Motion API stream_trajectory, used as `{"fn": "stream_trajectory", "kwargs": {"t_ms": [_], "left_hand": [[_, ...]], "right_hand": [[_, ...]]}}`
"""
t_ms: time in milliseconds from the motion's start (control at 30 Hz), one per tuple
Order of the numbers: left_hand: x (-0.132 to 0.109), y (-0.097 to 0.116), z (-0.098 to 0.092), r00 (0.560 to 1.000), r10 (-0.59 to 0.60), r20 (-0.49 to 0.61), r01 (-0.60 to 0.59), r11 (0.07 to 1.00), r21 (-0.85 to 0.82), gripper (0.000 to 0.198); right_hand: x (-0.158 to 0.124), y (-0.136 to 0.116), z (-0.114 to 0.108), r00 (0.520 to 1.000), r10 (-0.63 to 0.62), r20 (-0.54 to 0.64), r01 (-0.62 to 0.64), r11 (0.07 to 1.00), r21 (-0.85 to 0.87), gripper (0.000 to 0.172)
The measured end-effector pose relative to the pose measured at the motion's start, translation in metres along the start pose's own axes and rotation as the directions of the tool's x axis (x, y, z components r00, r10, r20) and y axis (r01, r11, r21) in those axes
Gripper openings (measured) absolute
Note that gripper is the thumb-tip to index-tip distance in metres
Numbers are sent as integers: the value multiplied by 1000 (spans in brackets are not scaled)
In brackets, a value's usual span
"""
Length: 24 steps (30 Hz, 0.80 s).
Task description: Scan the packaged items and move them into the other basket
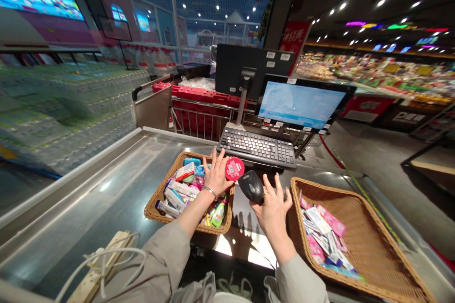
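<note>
My left hand (215, 177) reaches over the left wicker basket (148, 203) and grips a round red container (235, 168) at its edge, a barcode label facing up. Close beside the container is the head of a black barcode scanner (250, 185), held in my right hand (273, 208), with several fingers spread away from it. Small packages (181, 189) in many colours fill the left basket, including a green one (218, 214). In the right wicker basket (373, 241) lies a looser pile of pink and white packages (329, 229), towards its left side.
Behind the baskets stand a black keyboard (258, 146) and a lit monitor (302, 103); another screen (231, 73) faces away. A power strip with white cables (101, 265) lies on the metal counter (117, 184) at left. A shopping cart (199, 116) is beyond the counter.
</note>
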State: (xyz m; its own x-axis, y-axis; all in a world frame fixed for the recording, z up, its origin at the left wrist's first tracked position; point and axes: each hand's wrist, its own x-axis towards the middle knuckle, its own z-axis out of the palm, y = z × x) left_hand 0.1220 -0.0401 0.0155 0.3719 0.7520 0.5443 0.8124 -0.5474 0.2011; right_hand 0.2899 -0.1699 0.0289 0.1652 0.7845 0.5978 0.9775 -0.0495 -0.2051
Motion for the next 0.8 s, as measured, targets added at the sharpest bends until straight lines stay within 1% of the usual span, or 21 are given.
{"fn": "stream_trajectory", "kwargs": {"t_ms": [233,467,700,800], "left_hand": [[2,9,1,1000,10,-8,-10,1000,-18,84],[6,21,-2,999,49,2,-49,999,-23,82],[12,39,-1,996,92,-1,-92,995,-38,85],[15,49,1,994,112,0,-112,993,-41,85]], "right_hand": [[0,6,-4,997,69,-27,-70,996,-46,37],[1,21,-10,990,120,-73,-126,989,-82,29],[-2,37,-15,970,202,-133,-220,966,-134,26],[-5,43,-20,959,240,-149,-260,955,-139,28]]}}
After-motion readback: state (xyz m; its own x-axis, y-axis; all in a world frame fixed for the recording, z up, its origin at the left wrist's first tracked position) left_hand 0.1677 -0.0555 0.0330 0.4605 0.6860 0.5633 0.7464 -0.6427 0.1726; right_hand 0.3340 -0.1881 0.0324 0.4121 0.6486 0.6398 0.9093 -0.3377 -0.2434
